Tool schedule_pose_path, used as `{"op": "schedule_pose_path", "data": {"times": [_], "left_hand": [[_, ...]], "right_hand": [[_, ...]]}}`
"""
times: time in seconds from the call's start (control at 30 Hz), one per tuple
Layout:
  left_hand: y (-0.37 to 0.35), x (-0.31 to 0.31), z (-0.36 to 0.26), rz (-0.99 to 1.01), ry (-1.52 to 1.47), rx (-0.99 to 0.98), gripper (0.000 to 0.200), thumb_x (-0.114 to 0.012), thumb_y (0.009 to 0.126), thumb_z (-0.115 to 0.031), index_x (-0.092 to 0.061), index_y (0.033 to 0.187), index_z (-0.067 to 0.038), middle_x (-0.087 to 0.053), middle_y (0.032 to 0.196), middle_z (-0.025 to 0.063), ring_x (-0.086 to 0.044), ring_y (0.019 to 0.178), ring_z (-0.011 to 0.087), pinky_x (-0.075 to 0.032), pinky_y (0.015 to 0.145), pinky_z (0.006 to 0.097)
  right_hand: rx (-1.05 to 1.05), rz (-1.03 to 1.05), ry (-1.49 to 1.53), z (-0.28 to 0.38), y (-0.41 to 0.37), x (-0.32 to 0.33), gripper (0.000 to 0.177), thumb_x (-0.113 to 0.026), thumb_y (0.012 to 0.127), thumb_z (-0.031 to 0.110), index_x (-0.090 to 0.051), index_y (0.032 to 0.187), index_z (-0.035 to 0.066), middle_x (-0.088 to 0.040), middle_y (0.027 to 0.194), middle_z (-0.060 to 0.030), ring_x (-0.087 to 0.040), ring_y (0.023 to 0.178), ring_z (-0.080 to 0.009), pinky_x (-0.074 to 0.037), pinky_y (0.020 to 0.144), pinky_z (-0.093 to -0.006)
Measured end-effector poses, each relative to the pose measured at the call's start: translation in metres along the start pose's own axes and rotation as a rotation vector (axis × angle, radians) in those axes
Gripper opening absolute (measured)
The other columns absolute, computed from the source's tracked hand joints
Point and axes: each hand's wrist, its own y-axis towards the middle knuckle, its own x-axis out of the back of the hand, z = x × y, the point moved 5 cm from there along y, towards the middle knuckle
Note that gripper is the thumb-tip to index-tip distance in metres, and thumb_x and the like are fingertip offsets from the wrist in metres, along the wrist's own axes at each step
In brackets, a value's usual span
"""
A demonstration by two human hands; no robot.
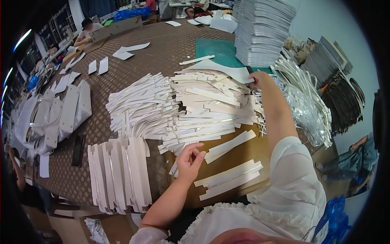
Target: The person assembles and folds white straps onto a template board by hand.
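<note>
Two hands busy: our right hand has its grip pinched on a white strip at the far edge of the strip pile on the worktop; left hand hangs loose, empty. Picking step, we judge; next needs a clean single-strip lift.

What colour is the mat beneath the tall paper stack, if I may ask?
The mat is teal green; head view.

Tall stack of grey sheets: directly beyond the right fingers. Green mat: beyond them, to the left. Fanned row of white pieces: left of the left fingers. White bag panels: far left. Dark folded bags: far right.
</note>
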Motion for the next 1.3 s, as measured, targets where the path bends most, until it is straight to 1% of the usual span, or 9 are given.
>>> {"op": "schedule_pose_path", "data": {"times": [0.07, 0.17, 0.33, 0.4, 0.53, 0.73, 1.07, 1.13, 1.3], "left_hand": [[-0.001, -0.002, 0.000, 0.025, 0.005, 0.012, 0.023, -0.065, 0.087, -0.004, -0.061, 0.110, -0.002, -0.049, 0.073, -0.0055, -0.043, 0.067, 0.0025, -0.032, 0.060, 0.0169], [0.000, -0.001, 0.003, -0.010, -0.011, -0.028, 0.025, -0.070, 0.084, -0.004, -0.064, 0.108, -0.005, -0.053, 0.070, -0.0040, -0.044, 0.063, 0.0037, -0.036, 0.057, 0.0189], [0.001, -0.003, 0.015, 0.052, -0.008, -0.057, 0.023, -0.064, 0.087, -0.002, -0.060, 0.110, -0.001, -0.050, 0.073, -0.0059, -0.044, 0.066, 0.0021, -0.033, 0.060, 0.0169], [0.000, 0.005, 0.025, -0.074, -0.004, -0.028, 0.022, -0.062, 0.089, -0.003, -0.059, 0.110, 0.000, -0.050, 0.071, -0.0060, -0.043, 0.062, 0.0023, -0.033, 0.057, 0.0173], [0.000, 0.005, 0.028, -0.031, 0.010, -0.042, 0.021, -0.060, 0.090, -0.004, -0.059, 0.110, -0.001, -0.050, 0.071, -0.0057, -0.042, 0.060, 0.0025, -0.032, 0.055, 0.0174], [0.000, 0.004, 0.031, -0.023, 0.012, 0.008, 0.019, -0.059, 0.092, -0.007, -0.058, 0.110, -0.003, -0.048, 0.071, -0.0060, -0.039, 0.060, 0.0019, -0.029, 0.054, 0.0167], [0.002, 0.019, 0.043, -0.176, 0.140, -0.024, 0.020, -0.054, 0.095, -0.009, -0.056, 0.113, -0.002, -0.040, 0.068, -0.0080, -0.032, 0.060, 0.0017, -0.022, 0.053, 0.0183], [0.001, 0.016, 0.042, -0.177, 0.169, -0.039, 0.019, -0.054, 0.095, -0.009, -0.056, 0.113, -0.002, -0.039, 0.068, -0.0081, -0.032, 0.061, 0.0017, -0.022, 0.053, 0.0185], [0.001, 0.010, 0.037, -0.170, 0.270, -0.087, 0.018, -0.055, 0.094, -0.007, -0.056, 0.111, -0.001, -0.035, 0.070, -0.0082, -0.029, 0.062, 0.0020, -0.021, 0.054, 0.0193]], "right_hand": [[-0.051, 0.312, 0.892, 0.000, -0.008, -0.013, 0.023, -0.059, 0.090, 0.012, -0.057, 0.107, -0.002, -0.062, 0.091, -0.0194, -0.064, 0.075, -0.0245, -0.055, 0.059, -0.0344], [0.102, 0.343, 0.864, 0.025, -0.022, -0.011, 0.024, -0.045, 0.092, -0.004, -0.051, 0.115, -0.004, -0.059, 0.105, -0.0199, -0.064, 0.090, -0.0263, -0.058, 0.069, -0.0333], [0.488, 0.260, 0.907, 0.062, -0.153, 0.006, 0.032, -0.036, 0.095, -0.003, -0.045, 0.126, -0.004, -0.059, 0.111, -0.0195, -0.066, 0.094, -0.0299, -0.059, 0.079, -0.0369], [0.638, 0.161, 0.895, 0.058, -0.213, 0.032, 0.038, -0.034, 0.094, -0.004, -0.040, 0.131, -0.003, -0.059, 0.115, -0.0204, -0.066, 0.098, -0.0311, -0.058, 0.082, -0.0378], [0.802, -0.021, 0.798, 0.009, -0.329, 0.102, 0.041, -0.035, 0.093, -0.004, -0.039, 0.134, -0.002, -0.057, 0.121, -0.0221, -0.065, 0.103, -0.0314, -0.057, 0.086, -0.0386], [0.758, -0.223, 0.510, -0.091, -0.450, 0.169, 0.040, -0.041, 0.094, 0.001, -0.045, 0.134, 0.000, -0.058, 0.122, -0.0199, -0.066, 0.103, -0.0303, -0.056, 0.088, -0.0379], [0.736, -0.464, 0.718, -0.179, -0.483, 0.310, 0.042, -0.040, 0.094, -0.001, -0.044, 0.136, -0.001, -0.058, 0.122, -0.0189, -0.065, 0.103, -0.0305, -0.056, 0.090, -0.0381], [0.832, -0.708, 0.868, -0.192, -0.484, 0.357, 0.043, -0.038, 0.095, 0.000, -0.040, 0.138, -0.003, -0.058, 0.123, -0.0196, -0.064, 0.106, -0.0317, -0.054, 0.093, -0.0390], [1.044, -0.896, 0.896, -0.210, -0.462, 0.476, 0.036, -0.036, 0.098, 0.004, -0.042, 0.132, -0.006, -0.055, 0.124, -0.0245, -0.060, 0.112, -0.0352, -0.051, 0.097, -0.0409]]}}
